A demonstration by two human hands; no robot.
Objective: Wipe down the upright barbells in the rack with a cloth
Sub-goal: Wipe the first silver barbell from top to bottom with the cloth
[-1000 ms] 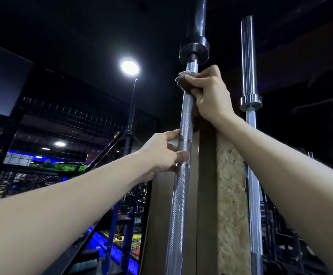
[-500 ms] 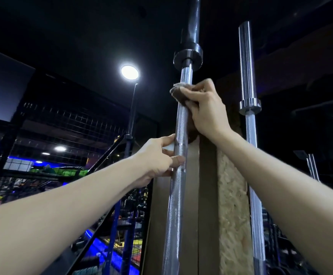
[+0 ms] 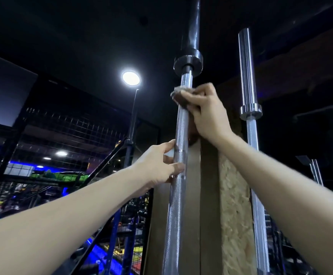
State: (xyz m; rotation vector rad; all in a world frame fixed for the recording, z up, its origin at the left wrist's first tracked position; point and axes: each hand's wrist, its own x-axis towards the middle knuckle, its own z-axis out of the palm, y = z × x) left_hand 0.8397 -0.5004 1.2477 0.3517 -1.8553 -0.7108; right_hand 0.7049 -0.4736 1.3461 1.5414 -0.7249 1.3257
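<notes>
The near upright barbell (image 3: 178, 147) is steadied by the left hand (image 3: 159, 165), thumb and fingers curled round the knurled shaft, evidently so it cannot turn or sway. A dark cloth (image 3: 178, 98) is wrapped round the shaft just below the collar (image 3: 188, 63) and gripped there by the right hand (image 3: 205, 112), placed for a wiping stroke. A second barbell (image 3: 251, 120) stands to the right, untouched.
</notes>
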